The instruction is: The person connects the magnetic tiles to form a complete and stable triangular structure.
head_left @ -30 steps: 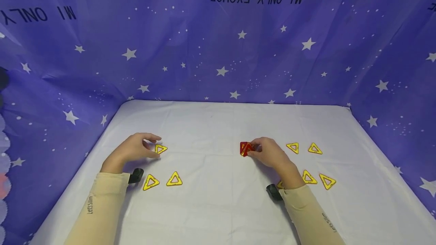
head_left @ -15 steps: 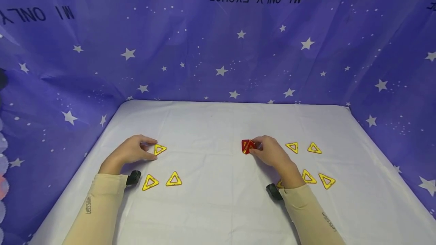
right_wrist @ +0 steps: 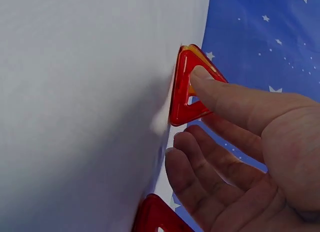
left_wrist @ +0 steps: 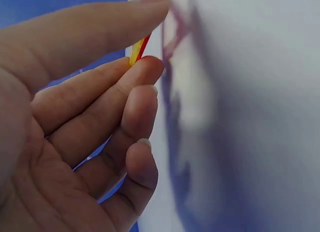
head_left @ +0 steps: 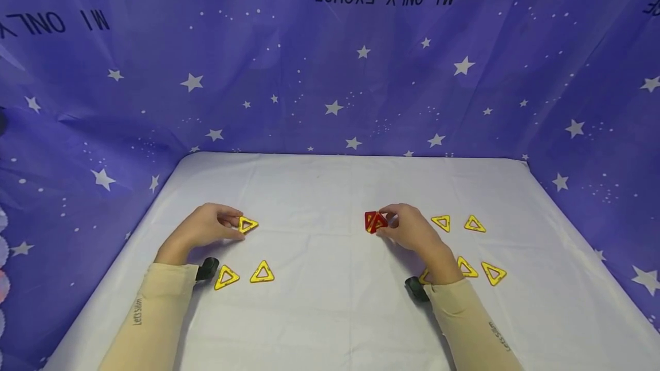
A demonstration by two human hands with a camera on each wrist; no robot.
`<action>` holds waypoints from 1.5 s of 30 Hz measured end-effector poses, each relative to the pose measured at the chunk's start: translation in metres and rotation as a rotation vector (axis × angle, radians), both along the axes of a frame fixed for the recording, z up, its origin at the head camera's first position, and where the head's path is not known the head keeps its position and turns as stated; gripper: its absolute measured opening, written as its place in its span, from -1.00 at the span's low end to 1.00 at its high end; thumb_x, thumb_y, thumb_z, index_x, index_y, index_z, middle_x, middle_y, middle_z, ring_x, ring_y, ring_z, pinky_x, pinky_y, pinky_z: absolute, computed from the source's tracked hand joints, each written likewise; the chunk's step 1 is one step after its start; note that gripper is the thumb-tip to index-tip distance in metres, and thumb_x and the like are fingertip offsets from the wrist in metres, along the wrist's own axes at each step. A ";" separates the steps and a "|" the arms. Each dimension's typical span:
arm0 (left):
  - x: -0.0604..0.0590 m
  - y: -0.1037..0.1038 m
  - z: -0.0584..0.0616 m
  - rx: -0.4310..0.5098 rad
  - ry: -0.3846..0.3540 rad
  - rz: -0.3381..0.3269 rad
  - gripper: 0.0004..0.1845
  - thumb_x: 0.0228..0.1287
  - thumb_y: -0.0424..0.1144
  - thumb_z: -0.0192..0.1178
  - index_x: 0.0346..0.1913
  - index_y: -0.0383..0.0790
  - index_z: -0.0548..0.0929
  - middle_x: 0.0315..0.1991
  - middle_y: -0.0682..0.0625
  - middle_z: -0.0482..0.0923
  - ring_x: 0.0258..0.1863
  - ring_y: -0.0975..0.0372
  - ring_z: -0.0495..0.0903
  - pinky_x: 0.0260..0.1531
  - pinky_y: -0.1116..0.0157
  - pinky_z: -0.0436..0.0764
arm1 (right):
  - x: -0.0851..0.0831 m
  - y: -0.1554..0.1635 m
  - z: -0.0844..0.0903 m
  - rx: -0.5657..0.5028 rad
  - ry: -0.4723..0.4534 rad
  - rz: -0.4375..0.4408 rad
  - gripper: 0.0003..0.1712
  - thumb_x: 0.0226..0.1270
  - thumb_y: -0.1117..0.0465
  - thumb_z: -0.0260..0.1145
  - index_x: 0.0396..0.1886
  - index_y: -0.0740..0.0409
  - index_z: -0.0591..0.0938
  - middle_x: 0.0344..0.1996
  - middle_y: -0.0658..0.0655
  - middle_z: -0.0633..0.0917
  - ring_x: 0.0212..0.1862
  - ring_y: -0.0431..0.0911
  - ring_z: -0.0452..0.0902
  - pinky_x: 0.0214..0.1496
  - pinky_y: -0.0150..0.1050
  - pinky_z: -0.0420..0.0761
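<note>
Red triangle tiles [head_left: 374, 222] at the right hand [head_left: 409, 229], one backed in yellow. Yellow triangle frame [head_left: 247, 224] with a red inner edge at the left hand [head_left: 206, 227]. More yellow triangles [head_left: 243, 274] with red-lined centres scattered about. Pale white surface [head_left: 330, 302]. Purple-blue backdrop [head_left: 330, 73] dotted with white stars, black mirrored lettering. Beige sleeves [head_left: 146, 319].

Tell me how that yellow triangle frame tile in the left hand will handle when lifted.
The yellow plastic triangle frame tile probably stays stiff: its thin edge looks straight between the left hand's fingers. It is likely light, being an open frame. Flat-sided, it should not roll, though its smooth plastic may slip.
</note>
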State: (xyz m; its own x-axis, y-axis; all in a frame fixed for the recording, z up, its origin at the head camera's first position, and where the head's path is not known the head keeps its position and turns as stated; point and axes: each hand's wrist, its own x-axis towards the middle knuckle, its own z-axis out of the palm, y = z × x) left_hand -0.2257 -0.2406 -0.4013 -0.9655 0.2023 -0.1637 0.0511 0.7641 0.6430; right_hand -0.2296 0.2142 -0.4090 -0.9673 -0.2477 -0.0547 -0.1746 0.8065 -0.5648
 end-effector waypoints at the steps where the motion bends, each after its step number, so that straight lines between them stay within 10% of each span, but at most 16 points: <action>1: 0.000 0.004 0.002 0.011 0.006 -0.013 -0.34 0.05 -0.12 0.57 0.20 -0.36 0.64 -0.15 -0.03 0.68 -0.18 0.16 0.58 -0.13 0.14 0.51 | 0.000 0.000 0.001 -0.007 -0.004 -0.003 -0.43 0.20 0.22 0.55 0.21 0.24 0.62 -0.10 0.17 0.67 -0.12 0.01 0.58 -0.20 -0.16 0.60; 13: -0.003 0.069 0.015 0.048 0.049 -0.201 -0.42 0.12 -0.26 0.50 0.23 -0.29 0.64 -0.15 0.06 0.69 -0.15 0.18 0.61 -0.12 0.14 0.54 | 0.002 0.017 0.015 -0.052 0.063 -0.011 -0.47 0.24 0.23 0.50 0.20 0.27 0.63 -0.04 0.26 0.68 -0.04 0.10 0.62 -0.02 0.01 0.59; 31: 0.014 0.178 0.003 0.058 0.044 -0.499 -0.48 0.05 -0.36 0.54 0.14 -0.30 0.69 -0.23 0.12 0.68 -0.28 0.28 0.59 -0.24 0.31 0.57 | 0.002 0.058 0.029 -0.062 0.040 -0.146 -0.42 0.34 0.11 0.44 0.28 0.24 0.57 0.10 0.32 0.64 0.10 0.19 0.57 0.08 0.13 0.54; 45: 0.027 0.199 -0.008 0.061 0.011 -0.560 -0.56 0.01 -0.45 0.53 0.03 -0.27 0.74 -0.32 0.05 0.60 -0.40 0.33 0.47 -0.31 0.37 0.51 | 0.004 0.102 0.025 -0.066 -0.033 -0.259 -0.33 0.32 0.08 0.45 0.35 0.24 0.50 0.16 0.40 0.57 0.20 0.28 0.47 0.16 0.26 0.43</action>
